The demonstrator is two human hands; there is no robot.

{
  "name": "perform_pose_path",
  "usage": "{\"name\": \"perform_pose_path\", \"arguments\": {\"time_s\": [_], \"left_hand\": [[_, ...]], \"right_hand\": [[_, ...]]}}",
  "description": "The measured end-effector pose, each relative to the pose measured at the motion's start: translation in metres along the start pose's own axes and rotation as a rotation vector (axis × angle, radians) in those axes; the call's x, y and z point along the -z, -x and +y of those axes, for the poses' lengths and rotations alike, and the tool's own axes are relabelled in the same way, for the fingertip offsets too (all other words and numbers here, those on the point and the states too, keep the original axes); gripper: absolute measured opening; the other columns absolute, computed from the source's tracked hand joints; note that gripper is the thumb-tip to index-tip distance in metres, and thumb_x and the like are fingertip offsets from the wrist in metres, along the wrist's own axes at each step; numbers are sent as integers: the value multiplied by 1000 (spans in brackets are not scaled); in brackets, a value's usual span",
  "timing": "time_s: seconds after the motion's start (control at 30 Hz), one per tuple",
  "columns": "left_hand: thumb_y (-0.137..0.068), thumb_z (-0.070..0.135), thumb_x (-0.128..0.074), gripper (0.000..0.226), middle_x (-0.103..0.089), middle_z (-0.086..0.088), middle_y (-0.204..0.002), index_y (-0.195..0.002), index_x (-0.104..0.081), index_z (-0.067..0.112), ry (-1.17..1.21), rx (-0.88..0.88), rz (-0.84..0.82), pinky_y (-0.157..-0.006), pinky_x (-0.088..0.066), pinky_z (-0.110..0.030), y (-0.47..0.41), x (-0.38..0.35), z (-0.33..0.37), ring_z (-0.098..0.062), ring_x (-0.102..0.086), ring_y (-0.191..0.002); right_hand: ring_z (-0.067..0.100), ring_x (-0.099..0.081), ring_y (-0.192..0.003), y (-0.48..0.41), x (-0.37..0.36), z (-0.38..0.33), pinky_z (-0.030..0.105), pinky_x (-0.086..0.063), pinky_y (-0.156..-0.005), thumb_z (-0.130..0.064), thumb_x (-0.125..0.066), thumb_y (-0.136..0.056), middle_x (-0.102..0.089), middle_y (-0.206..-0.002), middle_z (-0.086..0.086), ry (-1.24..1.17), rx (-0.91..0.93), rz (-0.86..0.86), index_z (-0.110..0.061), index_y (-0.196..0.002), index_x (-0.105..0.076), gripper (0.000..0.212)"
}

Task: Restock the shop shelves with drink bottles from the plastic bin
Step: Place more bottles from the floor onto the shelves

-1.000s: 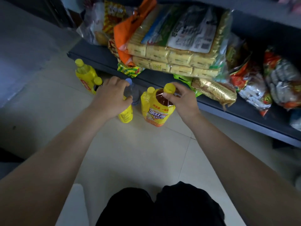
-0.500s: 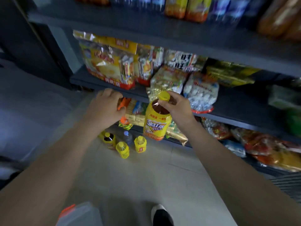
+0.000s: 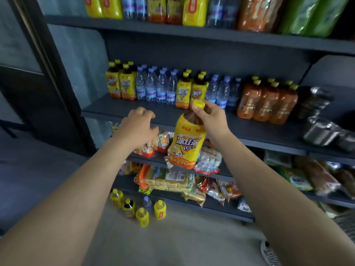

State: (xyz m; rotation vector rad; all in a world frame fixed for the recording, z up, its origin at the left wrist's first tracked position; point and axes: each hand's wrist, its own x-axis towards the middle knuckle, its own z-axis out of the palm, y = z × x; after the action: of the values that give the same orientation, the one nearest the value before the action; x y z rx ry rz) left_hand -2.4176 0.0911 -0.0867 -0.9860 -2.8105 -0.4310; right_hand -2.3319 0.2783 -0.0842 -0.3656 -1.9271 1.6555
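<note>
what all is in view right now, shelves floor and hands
held iced tea bottle: 1, yellow label, yellow cap, hanging by its neck from the right hand
shelf iced tea bottles: two groups, yellow, drinks shelf
water bottles: several, clear, between and beside the iced teas
orange-label bottles: about six, drinks shelf, right
floor bottles: about five, mostly yellow, one clear, by the bottom shelf
snack packets: many, mixed colours, lower shelves
shelving unit: dark grey
left hand: empty, fingers curled, at the drinks shelf edge
right hand: pinching the bottle neck
</note>
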Motion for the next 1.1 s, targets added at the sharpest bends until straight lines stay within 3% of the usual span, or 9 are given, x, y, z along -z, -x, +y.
{"name": "perform_pose_path", "arguments": {"time_s": [0.07, 0.13, 0.2, 0.33, 0.47, 0.67, 0.87, 1.1], "left_hand": [[-92, 38, -47, 47, -37, -6, -139, -134, -41, 17, -19, -9, -6, -98, -38, -43, 1, 19, 7, -26, -30, -131], [-92, 39, -47, 48, -36, -5, -140, -135, -40, 17, -26, -13, 0, -99, -38, -43, 0, 35, 11, -25, -30, -132], [-92, 38, -47, 49, -36, -6, -141, -136, -40, 17, -30, -16, 9, -100, -38, -43, -1, 49, 16, -24, -30, -132], [-92, 38, -48, 48, -39, -7, -138, -134, -43, 14, -63, -13, 10, -101, -39, -41, -10, 73, 25, -24, -35, -129], [-91, 37, -50, 42, -41, -7, -133, -127, -48, 14, -72, 0, 6, -97, -40, -35, -26, 92, 37, -23, -40, -122], [-91, 36, -51, 40, -43, -10, -129, -124, -50, 14, -43, 20, 32, -97, -38, -34, -62, 121, 61, -26, -43, -118], [-91, 35, -51, 42, -45, -10, -129, -125, -50, 12, -30, 41, 105, -98, -38, -32, -93, 147, 74, -25, -45, -119], [-92, 37, -51, 41, -45, -9, -130, -126, -50, 13, -86, 66, 167, -93, -36, -31, -113, 173, 69, -24, -45, -120]], "right_hand": [[4, -63, -79, 2, 6, -21, 15, -52, -70, -19, -63, -90, -66, -86, -10, -21, 9, 24, -20, -95, -60, 5], [15, -67, -86, 3, 11, -37, 29, -55, -78, -22, -64, -90, -70, -93, -1, -26, 20, 49, -11, -103, -64, 16], [17, -68, -84, 2, 17, -52, 34, -56, -79, -21, -63, -90, -71, -89, 1, -30, 41, 61, -13, -100, -66, 13], [16, -67, -80, -5, 32, -78, 32, -56, -77, -22, -61, -91, -70, -84, -2, -43, 98, 74, -20, -90, -65, 4], [11, -67, -74, -21, 47, -98, 24, -56, -69, -23, -61, -91, -70, -80, -4, -51, 158, 75, -25, -83, -65, 10], [16, -66, -78, -58, 63, -127, 34, -55, -78, -25, -62, -91, -69, -81, -1, -39, 224, 49, -23, -81, -64, 10], [8, -63, -73, -93, 71, -160, 23, -54, -70, -25, -59, -93, -66, -78, -6, -40, 327, -13, -24, -82, -63, 12], [25, -68, -89, -124, 55, -182, 43, -56, -84, -31, -59, -92, -72, -94, 8, -15, 361, -42, -19, -91, -67, 15]]}}
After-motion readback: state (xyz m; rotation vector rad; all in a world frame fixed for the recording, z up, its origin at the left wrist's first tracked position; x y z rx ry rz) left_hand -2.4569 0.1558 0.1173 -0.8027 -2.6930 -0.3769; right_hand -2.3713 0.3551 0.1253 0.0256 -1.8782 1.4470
